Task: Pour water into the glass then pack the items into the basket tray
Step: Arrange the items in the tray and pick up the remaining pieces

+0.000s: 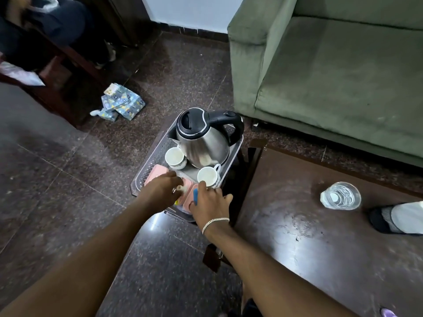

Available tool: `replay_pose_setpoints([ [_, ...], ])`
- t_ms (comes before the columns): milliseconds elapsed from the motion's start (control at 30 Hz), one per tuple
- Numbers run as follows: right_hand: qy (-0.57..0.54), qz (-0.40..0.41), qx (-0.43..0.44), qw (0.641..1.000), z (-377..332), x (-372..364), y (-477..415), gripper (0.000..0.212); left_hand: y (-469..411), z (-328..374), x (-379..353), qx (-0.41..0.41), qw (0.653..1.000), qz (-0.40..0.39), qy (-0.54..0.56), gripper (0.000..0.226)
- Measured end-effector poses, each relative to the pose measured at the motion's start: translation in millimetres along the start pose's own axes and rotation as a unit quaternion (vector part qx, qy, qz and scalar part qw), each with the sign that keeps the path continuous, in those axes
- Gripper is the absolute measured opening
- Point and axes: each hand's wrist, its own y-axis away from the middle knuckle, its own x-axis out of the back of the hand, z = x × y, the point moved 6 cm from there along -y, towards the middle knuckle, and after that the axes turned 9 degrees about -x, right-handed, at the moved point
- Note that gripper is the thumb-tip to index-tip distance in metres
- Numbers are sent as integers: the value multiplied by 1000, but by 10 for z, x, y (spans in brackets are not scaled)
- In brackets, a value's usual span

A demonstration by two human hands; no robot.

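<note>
Basket tray (153, 147) carries kettle (201, 138) at its far end, 2 cups (175, 157) mid-tray. Glass (341, 196) of water on table (297, 236), well right of tray. Left hand (161, 187) at tray's near end, grip unclear; right hand (211, 203) spread over pink pad (188, 195) there.

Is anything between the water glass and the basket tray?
The table stretch between the glass and the basket tray looks bare. On the tray's side facing the glass, a white cup and the right hand take up the space.
</note>
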Motion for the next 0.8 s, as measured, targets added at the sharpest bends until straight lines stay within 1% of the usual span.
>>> replay_pose_setpoints([
  [133,48,5,-2,999,-1,-96,-57,28,-70,-33,-74,-6,997,-55,-52,21],
  [233,61,5,11,998,6,-149,-53,25,-73,-78,-109,-4,994,-78,-74,24],
  [400,48,4,17,999,53,-177,-62,39,-68,-107,-144,-2,993,-83,-78,26],
  [500,14,-5,28,1000,94,-126,-80,43,-45,-101,-136,10,995,-78,-55,37],
  [567,-11,0,48,999,139,-50,-51,43,-10,-86,-115,12,997,-60,-43,45],
  [667,-38,32,74,996,258,107,42,39,54,21,-63,-9,1000,-2,-28,45],
  [800,-56,73,68,993,667,325,142,34,61,438,-93,-82,994,59,-35,49],
])
